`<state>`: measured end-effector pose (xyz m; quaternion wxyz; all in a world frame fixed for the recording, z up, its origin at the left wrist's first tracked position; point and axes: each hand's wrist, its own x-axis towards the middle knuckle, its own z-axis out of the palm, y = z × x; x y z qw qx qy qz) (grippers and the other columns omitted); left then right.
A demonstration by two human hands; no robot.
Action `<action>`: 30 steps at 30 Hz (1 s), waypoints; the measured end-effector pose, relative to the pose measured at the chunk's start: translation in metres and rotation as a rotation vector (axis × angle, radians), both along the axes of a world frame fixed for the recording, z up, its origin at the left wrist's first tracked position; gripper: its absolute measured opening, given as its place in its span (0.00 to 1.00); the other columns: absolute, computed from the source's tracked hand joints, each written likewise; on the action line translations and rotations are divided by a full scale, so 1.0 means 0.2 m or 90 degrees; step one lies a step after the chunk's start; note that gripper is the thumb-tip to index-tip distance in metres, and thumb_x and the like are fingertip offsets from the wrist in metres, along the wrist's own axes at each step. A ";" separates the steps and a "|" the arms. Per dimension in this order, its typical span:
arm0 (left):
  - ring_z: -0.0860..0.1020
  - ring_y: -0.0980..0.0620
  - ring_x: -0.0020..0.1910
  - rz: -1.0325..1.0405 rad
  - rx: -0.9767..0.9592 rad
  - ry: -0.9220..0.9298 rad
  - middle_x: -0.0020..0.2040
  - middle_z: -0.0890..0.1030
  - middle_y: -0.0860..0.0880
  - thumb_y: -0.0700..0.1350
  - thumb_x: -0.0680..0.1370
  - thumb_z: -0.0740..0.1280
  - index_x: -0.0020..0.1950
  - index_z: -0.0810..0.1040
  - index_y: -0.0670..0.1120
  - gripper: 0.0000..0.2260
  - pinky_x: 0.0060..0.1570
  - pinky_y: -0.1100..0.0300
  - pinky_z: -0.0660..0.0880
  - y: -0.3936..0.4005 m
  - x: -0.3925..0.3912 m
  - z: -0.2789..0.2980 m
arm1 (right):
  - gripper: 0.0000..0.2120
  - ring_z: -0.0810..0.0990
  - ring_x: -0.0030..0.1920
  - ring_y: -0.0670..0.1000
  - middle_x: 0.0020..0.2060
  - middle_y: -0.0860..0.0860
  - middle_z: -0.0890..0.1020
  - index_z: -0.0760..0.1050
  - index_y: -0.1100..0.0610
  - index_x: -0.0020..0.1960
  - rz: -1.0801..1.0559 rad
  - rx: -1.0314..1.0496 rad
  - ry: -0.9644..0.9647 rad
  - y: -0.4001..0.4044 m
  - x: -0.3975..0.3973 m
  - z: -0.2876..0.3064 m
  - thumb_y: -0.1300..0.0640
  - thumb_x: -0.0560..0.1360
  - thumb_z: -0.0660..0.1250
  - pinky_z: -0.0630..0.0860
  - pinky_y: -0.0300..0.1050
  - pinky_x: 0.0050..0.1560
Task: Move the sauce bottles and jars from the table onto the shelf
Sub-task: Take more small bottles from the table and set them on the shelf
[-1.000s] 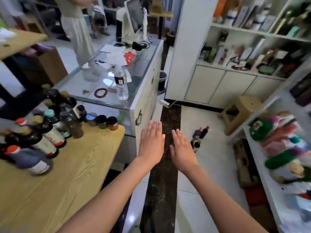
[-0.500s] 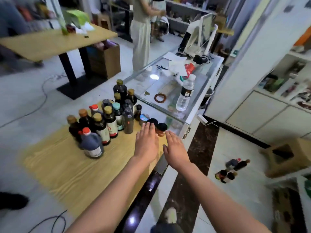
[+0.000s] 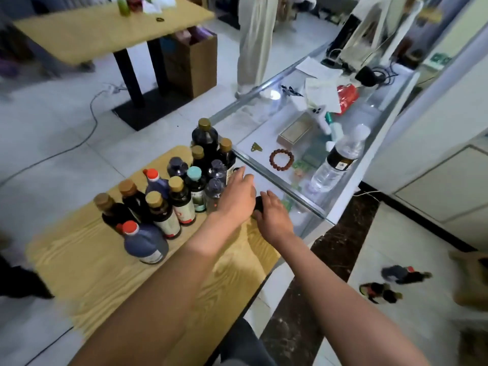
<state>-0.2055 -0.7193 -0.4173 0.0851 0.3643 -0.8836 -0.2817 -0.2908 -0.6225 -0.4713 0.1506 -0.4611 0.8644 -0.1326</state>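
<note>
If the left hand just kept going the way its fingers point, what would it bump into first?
Probably the small dark-lidded jar just past the left hand's fingertips, at the table's far edge; beyond it is the glass counter. Depth is unclear, so the fingers may already touch it.

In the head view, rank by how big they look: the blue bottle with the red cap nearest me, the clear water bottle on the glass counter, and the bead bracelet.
1. Clear water bottle and blue bottle: they look about alike, and the wide lens and differing nearness leave their order unsure.
2. Bead bracelet: plainly smallest.
</note>
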 end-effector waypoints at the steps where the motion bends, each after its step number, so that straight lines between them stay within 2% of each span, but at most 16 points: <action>1: 0.58 0.42 0.76 -0.014 -0.012 -0.012 0.78 0.58 0.41 0.40 0.83 0.56 0.65 0.72 0.39 0.13 0.72 0.48 0.61 -0.06 -0.05 0.00 | 0.26 0.61 0.75 0.60 0.75 0.60 0.62 0.60 0.59 0.76 -0.001 0.013 -0.002 -0.05 -0.03 -0.01 0.55 0.80 0.62 0.58 0.53 0.74; 2: 0.59 0.42 0.76 -0.038 -0.027 -0.031 0.77 0.58 0.40 0.39 0.82 0.57 0.66 0.72 0.38 0.14 0.72 0.49 0.61 -0.11 -0.10 -0.01 | 0.26 0.61 0.75 0.61 0.75 0.61 0.63 0.61 0.59 0.76 -0.003 0.022 -0.009 -0.10 -0.06 -0.03 0.56 0.80 0.62 0.59 0.54 0.74; 4: 0.59 0.41 0.75 -0.098 -0.062 -0.083 0.76 0.61 0.39 0.35 0.79 0.59 0.67 0.71 0.37 0.16 0.73 0.50 0.60 -0.20 -0.20 -0.01 | 0.22 0.68 0.69 0.62 0.68 0.60 0.71 0.67 0.60 0.71 -0.005 0.020 -0.022 -0.19 -0.10 -0.09 0.57 0.79 0.62 0.66 0.55 0.68; 7: 0.68 0.40 0.68 -0.149 -0.104 -0.177 0.67 0.69 0.39 0.33 0.76 0.61 0.62 0.73 0.37 0.15 0.66 0.51 0.68 -0.27 -0.31 -0.02 | 0.18 0.73 0.62 0.63 0.61 0.60 0.76 0.71 0.63 0.67 -0.004 0.037 -0.033 -0.28 -0.13 -0.17 0.59 0.78 0.61 0.70 0.54 0.61; 10: 0.70 0.40 0.65 -0.161 -0.122 -0.294 0.65 0.71 0.39 0.33 0.76 0.63 0.66 0.71 0.38 0.17 0.62 0.49 0.71 -0.33 -0.38 -0.06 | 0.20 0.70 0.65 0.62 0.65 0.61 0.73 0.68 0.64 0.70 0.037 0.064 -0.033 -0.35 -0.14 -0.24 0.62 0.79 0.58 0.66 0.53 0.64; 13: 0.71 0.40 0.66 -0.136 -0.113 -0.373 0.67 0.70 0.39 0.35 0.76 0.66 0.69 0.68 0.39 0.22 0.61 0.51 0.71 -0.37 -0.43 -0.11 | 0.25 0.67 0.67 0.61 0.70 0.59 0.66 0.60 0.61 0.75 0.044 0.087 -0.029 -0.39 -0.16 -0.31 0.57 0.80 0.58 0.64 0.53 0.68; 17: 0.72 0.40 0.65 -0.130 -0.114 -0.415 0.65 0.73 0.39 0.37 0.77 0.65 0.65 0.71 0.38 0.16 0.59 0.51 0.72 -0.43 -0.47 -0.19 | 0.30 0.67 0.66 0.60 0.70 0.58 0.65 0.54 0.59 0.77 0.048 0.108 -0.011 -0.41 -0.20 -0.39 0.57 0.79 0.62 0.64 0.52 0.68; 20: 0.70 0.38 0.66 -0.133 -0.164 -0.434 0.66 0.71 0.37 0.37 0.80 0.60 0.67 0.69 0.37 0.15 0.60 0.49 0.72 -0.44 -0.47 -0.25 | 0.31 0.67 0.66 0.61 0.69 0.59 0.65 0.54 0.61 0.77 0.056 0.107 0.007 -0.42 -0.22 -0.43 0.56 0.79 0.63 0.64 0.52 0.68; 24: 0.70 0.38 0.64 -0.118 -0.177 -0.429 0.65 0.68 0.38 0.35 0.80 0.59 0.69 0.67 0.36 0.17 0.57 0.48 0.73 -0.46 -0.50 -0.30 | 0.28 0.67 0.65 0.61 0.66 0.60 0.67 0.59 0.61 0.74 0.047 0.111 0.015 -0.45 -0.23 -0.46 0.52 0.79 0.63 0.63 0.52 0.66; 30: 0.77 0.41 0.57 -0.062 -0.221 -0.439 0.61 0.71 0.39 0.33 0.79 0.59 0.65 0.70 0.36 0.15 0.51 0.50 0.77 -0.41 -0.50 -0.37 | 0.25 0.69 0.63 0.62 0.62 0.58 0.72 0.70 0.58 0.67 0.005 0.026 -0.055 -0.45 -0.21 -0.48 0.51 0.72 0.69 0.61 0.52 0.65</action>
